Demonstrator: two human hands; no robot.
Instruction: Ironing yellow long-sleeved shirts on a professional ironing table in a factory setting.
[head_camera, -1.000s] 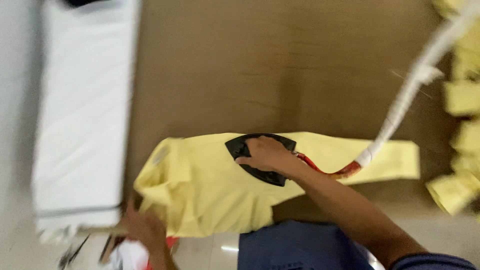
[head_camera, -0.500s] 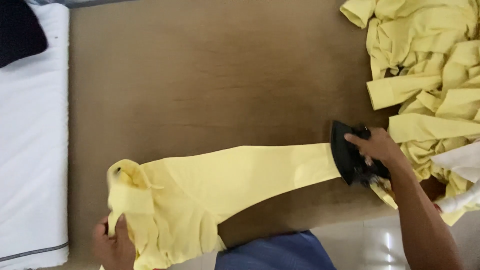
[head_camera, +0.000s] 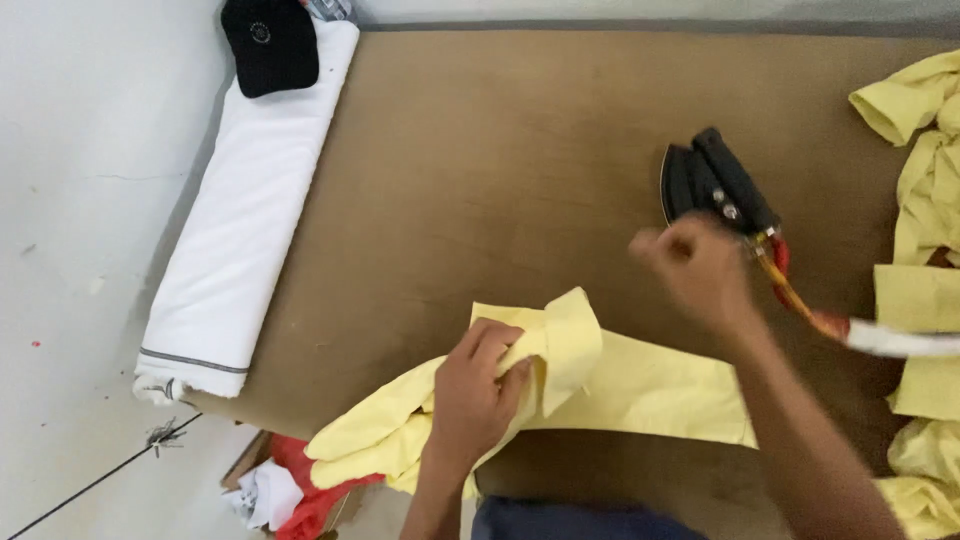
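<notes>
Left hand (head_camera: 475, 390): fingers bunched, gripping yellow shirt (head_camera: 560, 385) at near table (head_camera: 480, 170) edge, prob. to lift it. Right hand (head_camera: 700, 270): fingers curled, just off iron (head_camera: 715, 185), parked on table. Yellow pile (head_camera: 925, 200) right; white roll (head_camera: 245, 220) left.
</notes>
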